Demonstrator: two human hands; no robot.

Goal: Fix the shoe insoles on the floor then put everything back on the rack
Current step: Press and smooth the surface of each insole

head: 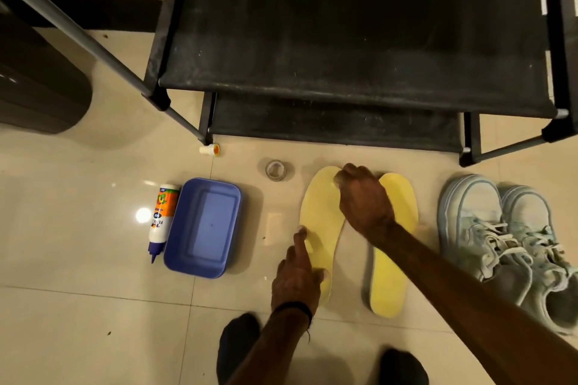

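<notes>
- your left hand (297,278): at 6 o'clock, forefinger straight, pressing flat on the left insole (319,216), a smooth yellow foam sole shape on the glossy tiled floor (93,259).
- your right hand (362,200): fingers curled at that insole's toe; whether they pinch it, you cannot tell.
- right insole (391,278): just beside, same foam.
- pale lace-up shoes (506,237): at 3 o'clock.
- blue plastic tray (203,228), rounded rectangle, and glue bottle (161,219): at 9 o'clock, touching.
- clear tape roll (276,169), small cap (211,150): near 12.
- black fabric rack (344,40): at 12.
</notes>
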